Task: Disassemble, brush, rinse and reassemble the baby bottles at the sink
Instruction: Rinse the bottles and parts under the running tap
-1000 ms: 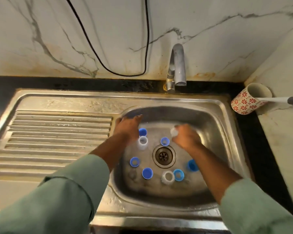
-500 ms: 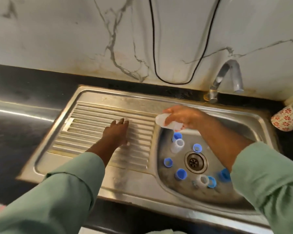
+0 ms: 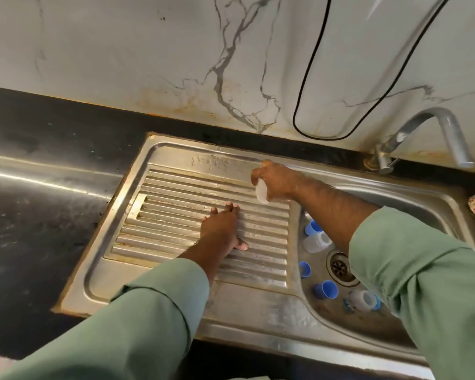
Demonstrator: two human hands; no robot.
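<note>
Steel sink (image 3: 258,311) grey, ribbed drainboard (image 3: 176,215); worktop (image 3: 39,215) black; caps (image 3: 325,289) blue; bottle (image 3: 261,193) translucent white; sleeves (image 3: 148,325) pale green; wall (image 3: 148,64) white, grey-veined.

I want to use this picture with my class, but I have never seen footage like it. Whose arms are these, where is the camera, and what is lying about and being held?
There is no machine here: the arms belong to a person in green sleeves, and the single camera sits on that person's head, looking forward and down, so you see roughly what they see.

They stand at a steel sink set in a dark counter. The left hand lies flat, fingers straight, on the ribbed draining board. The right hand grips a small clear bottle above the board's right end.

Down in the basin lie the taken-apart pieces: blue caps, such as one blue cap, and another clear bottle beside the drain. The tap stands at the back right; no water shows running from it. A black cable hangs on the marble wall.
</note>
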